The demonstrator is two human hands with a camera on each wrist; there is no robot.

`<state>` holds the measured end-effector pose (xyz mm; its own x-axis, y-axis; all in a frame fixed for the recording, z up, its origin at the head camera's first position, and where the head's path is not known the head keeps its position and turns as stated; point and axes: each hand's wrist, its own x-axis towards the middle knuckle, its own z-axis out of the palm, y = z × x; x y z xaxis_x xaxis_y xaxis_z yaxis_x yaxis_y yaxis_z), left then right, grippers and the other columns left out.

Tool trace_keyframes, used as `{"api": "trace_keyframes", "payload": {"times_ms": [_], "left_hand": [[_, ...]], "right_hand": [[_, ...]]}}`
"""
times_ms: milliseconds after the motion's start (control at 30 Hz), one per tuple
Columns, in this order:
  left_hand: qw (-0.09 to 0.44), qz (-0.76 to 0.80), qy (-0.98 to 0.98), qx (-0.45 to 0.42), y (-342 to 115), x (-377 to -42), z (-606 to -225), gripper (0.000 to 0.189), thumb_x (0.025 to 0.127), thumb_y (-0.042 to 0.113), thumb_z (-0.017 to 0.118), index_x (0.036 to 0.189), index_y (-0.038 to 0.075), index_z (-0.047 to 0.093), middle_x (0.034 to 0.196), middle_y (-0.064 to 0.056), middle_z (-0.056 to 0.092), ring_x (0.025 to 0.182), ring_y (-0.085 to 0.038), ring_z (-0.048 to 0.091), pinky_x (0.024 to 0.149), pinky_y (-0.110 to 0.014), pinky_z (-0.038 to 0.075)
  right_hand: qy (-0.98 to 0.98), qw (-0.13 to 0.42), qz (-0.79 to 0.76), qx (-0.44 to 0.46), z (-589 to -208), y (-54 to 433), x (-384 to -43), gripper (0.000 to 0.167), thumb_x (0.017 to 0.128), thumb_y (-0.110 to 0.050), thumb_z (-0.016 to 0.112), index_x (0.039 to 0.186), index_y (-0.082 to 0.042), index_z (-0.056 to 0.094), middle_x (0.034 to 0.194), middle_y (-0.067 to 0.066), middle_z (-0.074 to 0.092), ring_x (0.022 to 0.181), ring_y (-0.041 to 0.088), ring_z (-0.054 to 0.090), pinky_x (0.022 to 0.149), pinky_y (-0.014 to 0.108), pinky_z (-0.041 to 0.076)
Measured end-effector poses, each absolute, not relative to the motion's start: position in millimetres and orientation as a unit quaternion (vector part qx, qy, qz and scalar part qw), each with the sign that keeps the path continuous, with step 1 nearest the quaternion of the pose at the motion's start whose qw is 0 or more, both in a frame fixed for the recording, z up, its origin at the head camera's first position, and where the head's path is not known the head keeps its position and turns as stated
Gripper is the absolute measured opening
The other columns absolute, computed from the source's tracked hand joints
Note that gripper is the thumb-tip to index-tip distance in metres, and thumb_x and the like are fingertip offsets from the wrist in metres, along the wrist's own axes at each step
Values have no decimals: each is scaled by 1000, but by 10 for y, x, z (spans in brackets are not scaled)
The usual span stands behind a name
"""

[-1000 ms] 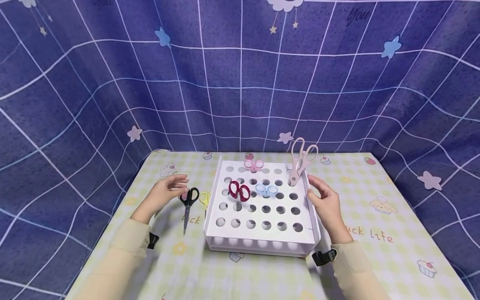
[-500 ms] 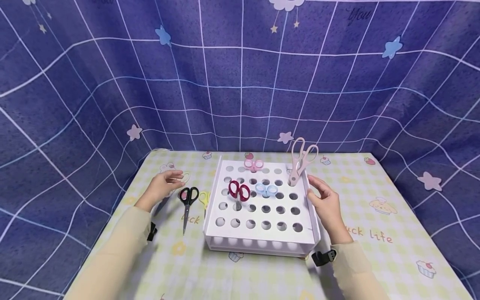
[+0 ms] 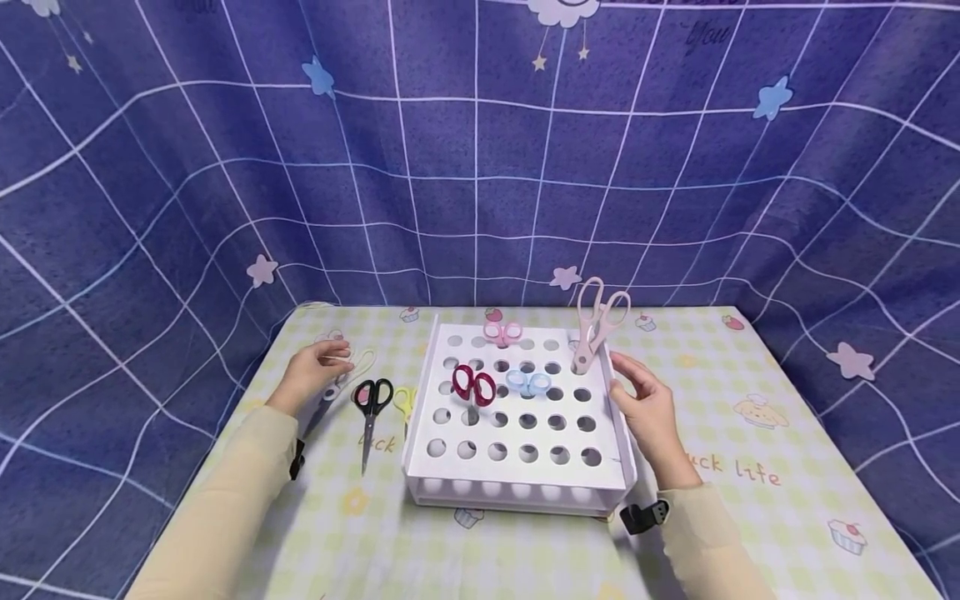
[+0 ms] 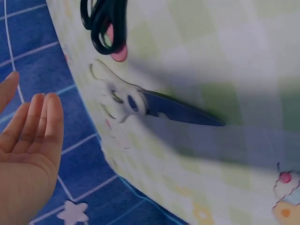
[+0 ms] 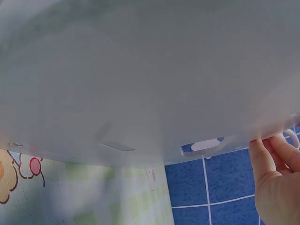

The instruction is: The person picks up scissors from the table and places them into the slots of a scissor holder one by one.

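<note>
My left hand (image 3: 306, 377) is over white-handled scissors (image 3: 363, 363) lying on the cloth, its fingers relaxed and holding nothing. In the left wrist view the dark blade of the white scissors (image 4: 183, 108) shows whole, apart from the fingers. Black-handled scissors (image 3: 370, 408) lie to the right of this hand, with yellow scissors (image 3: 404, 402) beside the rack. My right hand (image 3: 651, 412) touches the right side wall of a white rack (image 3: 517, 475) full of round holes. Upright in the holes stand dark red scissors (image 3: 474, 385), light blue scissors (image 3: 528, 382), small pink scissors (image 3: 502, 333) and large pale pink scissors (image 3: 597, 325).
A checked green and white cloth (image 3: 750, 533) with printed cakes and stars covers the table. Behind it hangs a blue curtain (image 3: 480, 208) with a white grid. A slot is cut in the rack's side wall (image 5: 140, 93), seen close in the right wrist view.
My left hand has moved left, away from the black scissors, uncovering more of the white scissors. The right hand stays at the rack's side. The head view has shifted slightly.
</note>
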<state>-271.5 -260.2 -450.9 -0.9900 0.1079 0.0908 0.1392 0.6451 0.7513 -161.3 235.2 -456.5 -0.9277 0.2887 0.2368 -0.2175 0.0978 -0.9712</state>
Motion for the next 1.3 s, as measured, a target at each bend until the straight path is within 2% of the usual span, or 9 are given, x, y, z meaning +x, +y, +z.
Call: {"api": "trace_keyframes", "payload": {"times_ms": [133, 233, 333, 467, 600, 733, 933, 1167, 1300], "left_hand": [[36, -418, -906, -61, -2652, -2762, -4570, 47, 88, 3, 67, 130, -11, 53, 120, -29, 62, 89, -13, 69, 69, -4, 45], [46, -406, -911, -59, -2674, -2799, -4593, 47, 87, 2, 67, 130, -10, 53, 119, -29, 63, 86, -10, 68, 67, -4, 44], [58, -395, -915, -58, -2698, -2844, -4602, 44, 87, 1, 67, 128, -10, 55, 117, -29, 64, 87, -16, 69, 66, -5, 44], [68, -373, -924, -52, -2761, -2897, -4604, 44, 87, 3, 68, 127, -10, 56, 115, -28, 65, 93, -30, 69, 66, -7, 44], [63, -348, -934, -40, -2832, -2941, -4619, 45, 86, 5, 68, 127, -9, 56, 115, -27, 65, 98, -37, 66, 67, -13, 45], [51, -330, -941, -52, -2869, -3005, -4663, 43, 86, 5, 67, 126, -9, 57, 113, -28, 66, 99, -41, 64, 71, -24, 50], [42, -296, -951, -81, -2912, -3066, -4725, 41, 85, 3, 67, 124, -10, 58, 111, -29, 66, 98, -42, 64, 81, -45, 54], [44, -307, -947, -89, -2949, -3128, -4698, 48, 85, 3, 66, 127, -13, 52, 114, -32, 63, 101, -46, 62, 86, -51, 53], [44, -322, -944, -63, -2997, -3142, -4756, 52, 86, 5, 66, 131, -13, 48, 116, -33, 61, 105, -48, 59, 87, -51, 53]], "right_hand": [[-721, 186, 668, -21, -4576, 2366, -1631, 40, 88, 8, 57, 127, 6, 59, 132, 12, 57, 119, 0, 54, 97, 14, 46], [-724, 183, 664, -23, -4577, 2378, -1638, 40, 88, 7, 57, 128, 5, 58, 133, 12, 56, 121, 2, 54, 98, 16, 46], [-723, 186, 665, -22, -4567, 2376, -1647, 40, 88, 8, 57, 128, 5, 58, 133, 13, 56, 121, 3, 54, 98, 13, 46], [-718, 187, 671, -15, -4549, 2349, -1666, 40, 87, 9, 57, 128, 6, 59, 133, 14, 56, 122, 5, 54, 96, 12, 46], [-718, 183, 671, -12, -4542, 2329, -1672, 41, 87, 8, 57, 128, 5, 59, 134, 14, 56, 127, 14, 53, 97, 15, 47], [-719, 181, 671, -17, -4557, 2343, -1654, 42, 87, 9, 57, 129, 4, 58, 135, 13, 56, 130, 21, 51, 98, 17, 47], [-725, 169, 667, -26, -4600, 2372, -1612, 41, 88, 7, 57, 129, 4, 58, 137, 12, 55, 130, 19, 50, 93, 11, 47], [-718, 181, 672, -23, -4595, 2378, -1604, 40, 88, 9, 56, 128, 7, 57, 136, 17, 55, 122, 5, 54, 94, 12, 47], [-718, 177, 673, -23, -4586, 2365, -1613, 41, 87, 9, 56, 128, 6, 58, 136, 15, 55, 126, 14, 53, 97, 14, 47]]}}
